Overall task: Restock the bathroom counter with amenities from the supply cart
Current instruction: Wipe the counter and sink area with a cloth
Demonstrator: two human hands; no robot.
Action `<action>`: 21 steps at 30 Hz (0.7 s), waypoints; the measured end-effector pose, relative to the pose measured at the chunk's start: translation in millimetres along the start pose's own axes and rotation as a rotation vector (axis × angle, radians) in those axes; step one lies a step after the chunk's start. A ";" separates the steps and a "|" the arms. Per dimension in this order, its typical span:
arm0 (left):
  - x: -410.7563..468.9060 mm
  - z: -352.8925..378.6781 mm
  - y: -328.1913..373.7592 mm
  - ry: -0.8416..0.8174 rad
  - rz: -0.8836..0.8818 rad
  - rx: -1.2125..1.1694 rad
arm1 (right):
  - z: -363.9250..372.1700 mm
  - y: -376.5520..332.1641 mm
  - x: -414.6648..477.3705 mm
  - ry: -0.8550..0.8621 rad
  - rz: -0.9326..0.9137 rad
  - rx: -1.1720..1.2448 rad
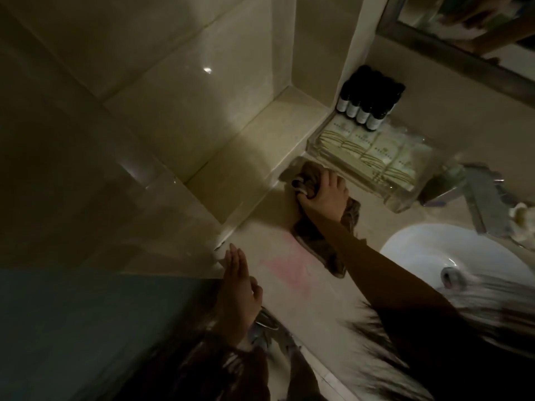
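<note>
Head view: right hand [321,195] grips a brown cloth [324,241] on the tabletop [304,308], left hand [240,287] lies flat, fingers straight; the acrylic tray [405,202] beside the cloth already holds dark bottles [362,108] and packets [373,153] (restocking seemingly nearly done).

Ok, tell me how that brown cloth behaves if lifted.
Probably floppy: the cloth bunches up in the right hand and trails in folds over the counter. Likely light, since it crumples easily in one grip. It should drag, not roll.
</note>
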State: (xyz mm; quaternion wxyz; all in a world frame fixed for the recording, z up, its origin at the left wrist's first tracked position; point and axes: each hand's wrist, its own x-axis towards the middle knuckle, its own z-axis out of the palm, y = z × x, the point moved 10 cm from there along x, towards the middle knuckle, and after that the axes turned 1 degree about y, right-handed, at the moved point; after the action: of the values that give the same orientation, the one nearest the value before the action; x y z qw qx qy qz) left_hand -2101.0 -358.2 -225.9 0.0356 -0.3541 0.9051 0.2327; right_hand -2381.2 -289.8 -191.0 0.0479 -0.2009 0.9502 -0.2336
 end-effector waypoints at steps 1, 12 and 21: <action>0.4 0.4 -0.9 0.023 0.011 -0.029 | 8.3 -14.3 1.1 -0.052 -0.055 0.007; -2.6 -5.8 -9.5 0.064 -0.010 -0.115 | 36.8 -70.6 -42.9 -0.324 -0.367 0.178; -29.5 -37.8 -16.3 0.178 -0.209 -0.448 | 74.4 -127.0 -117.6 -0.725 -0.581 0.199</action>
State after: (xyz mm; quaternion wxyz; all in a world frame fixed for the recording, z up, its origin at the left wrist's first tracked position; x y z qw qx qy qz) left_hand -2064.4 -367.1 -192.0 -0.0997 -0.4639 0.7890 0.3903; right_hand -2214.2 -376.8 -198.4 0.3283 -0.5214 0.7495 -0.2421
